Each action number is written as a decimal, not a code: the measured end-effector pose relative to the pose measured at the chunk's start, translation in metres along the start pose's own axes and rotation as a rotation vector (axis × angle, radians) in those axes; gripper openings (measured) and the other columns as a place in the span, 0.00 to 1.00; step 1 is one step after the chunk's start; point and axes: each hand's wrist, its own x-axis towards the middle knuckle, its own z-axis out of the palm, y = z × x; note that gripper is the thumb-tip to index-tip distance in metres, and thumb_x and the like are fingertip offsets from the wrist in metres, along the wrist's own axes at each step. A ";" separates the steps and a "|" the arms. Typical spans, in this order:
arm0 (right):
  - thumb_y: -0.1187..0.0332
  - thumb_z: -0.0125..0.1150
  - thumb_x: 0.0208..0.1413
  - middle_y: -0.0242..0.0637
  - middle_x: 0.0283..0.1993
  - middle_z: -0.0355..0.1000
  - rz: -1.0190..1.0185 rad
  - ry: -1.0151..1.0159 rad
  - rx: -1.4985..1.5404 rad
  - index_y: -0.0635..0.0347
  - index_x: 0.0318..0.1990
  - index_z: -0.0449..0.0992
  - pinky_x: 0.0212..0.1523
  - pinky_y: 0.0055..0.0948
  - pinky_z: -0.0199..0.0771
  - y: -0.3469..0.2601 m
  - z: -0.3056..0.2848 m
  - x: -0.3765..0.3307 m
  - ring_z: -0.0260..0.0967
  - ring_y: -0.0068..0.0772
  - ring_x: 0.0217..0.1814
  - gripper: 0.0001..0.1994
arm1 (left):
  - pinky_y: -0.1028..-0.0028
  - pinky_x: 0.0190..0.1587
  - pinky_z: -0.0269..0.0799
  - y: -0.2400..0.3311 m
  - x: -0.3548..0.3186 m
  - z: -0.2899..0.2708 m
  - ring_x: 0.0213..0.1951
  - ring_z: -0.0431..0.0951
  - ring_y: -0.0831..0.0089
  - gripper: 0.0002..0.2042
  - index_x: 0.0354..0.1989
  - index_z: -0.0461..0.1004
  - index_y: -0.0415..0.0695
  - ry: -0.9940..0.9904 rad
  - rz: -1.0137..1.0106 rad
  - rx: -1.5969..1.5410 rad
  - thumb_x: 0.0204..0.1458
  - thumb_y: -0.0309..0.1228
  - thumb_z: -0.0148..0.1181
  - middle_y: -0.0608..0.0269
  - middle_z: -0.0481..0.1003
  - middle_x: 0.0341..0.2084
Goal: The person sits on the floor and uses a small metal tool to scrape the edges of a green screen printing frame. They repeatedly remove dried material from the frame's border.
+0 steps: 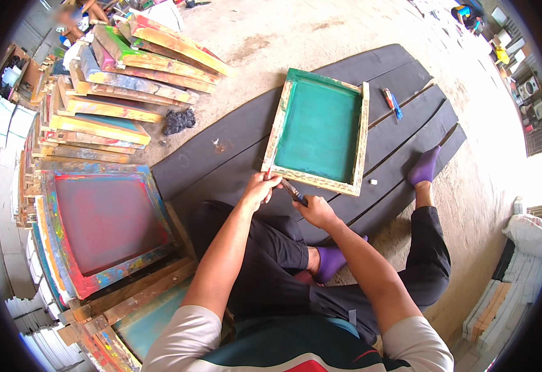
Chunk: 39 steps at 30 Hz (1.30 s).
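In front of me a wooden screen-printing frame [362, 139] with green mesh lies on dark grey panels [221, 158]. My left hand [260, 191] is closed at its near left corner, around a thin reddish piece [268, 175] whose kind I cannot make out. My right hand [317, 211] grips a dark-handled tool [294, 193], its front end pointing toward the left hand, close to the frame's near edge. The tool's exact kind is unclear. Right of the frame lies a red and blue hand tool [392, 103]. A small white block [373, 182] rests near the frame's lower right corner.
Paint-stained wooden frames [153, 77] are stacked at the left, with a red-stained screen [106, 217] nearer me. A black crumpled lump [179, 121] sits beside the stack. My purple-socked foot [424, 166] rests on the panels. White stacked boards [500, 316] stand at the right.
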 end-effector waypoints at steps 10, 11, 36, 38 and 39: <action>0.46 0.64 0.64 0.36 0.25 0.76 -0.043 -0.128 0.237 0.63 0.35 0.83 0.34 0.36 0.74 0.001 0.016 0.038 0.74 0.28 0.27 0.24 | 0.76 0.14 0.59 0.007 0.033 -0.046 0.14 0.66 0.82 0.11 0.43 0.77 0.46 0.425 -0.064 -0.217 0.61 0.37 0.68 0.66 0.79 0.30; 0.46 0.64 0.64 0.36 0.25 0.76 -0.036 -0.121 0.219 0.63 0.35 0.83 0.34 0.36 0.74 0.006 0.019 0.041 0.73 0.29 0.27 0.24 | 0.76 0.14 0.59 0.012 0.039 -0.055 0.14 0.66 0.82 0.10 0.43 0.77 0.47 0.487 -0.085 -0.263 0.60 0.38 0.69 0.67 0.79 0.29; 0.47 0.60 0.67 0.40 0.32 0.72 0.268 -0.337 0.457 0.70 0.43 0.77 0.30 0.43 0.83 0.054 -0.017 0.035 0.75 0.36 0.31 0.27 | 0.75 0.14 0.63 -0.007 0.039 -0.015 0.13 0.70 0.80 0.10 0.45 0.84 0.41 0.483 0.051 0.310 0.59 0.32 0.67 0.66 0.80 0.25; 0.47 0.60 0.67 0.41 0.32 0.73 0.291 -0.367 0.455 0.71 0.43 0.77 0.32 0.46 0.84 0.054 -0.021 0.040 0.77 0.38 0.32 0.27 | 0.73 0.15 0.64 -0.010 0.040 -0.008 0.13 0.71 0.78 0.10 0.45 0.85 0.43 0.490 0.085 0.337 0.59 0.32 0.67 0.66 0.78 0.20; 0.46 0.60 0.67 0.43 0.33 0.74 0.306 -0.385 0.460 0.71 0.44 0.77 0.32 0.47 0.84 0.050 -0.023 0.042 0.77 0.39 0.32 0.27 | 0.72 0.15 0.64 -0.019 0.045 -0.016 0.13 0.71 0.78 0.10 0.45 0.85 0.43 0.508 0.141 0.404 0.59 0.32 0.67 0.66 0.77 0.19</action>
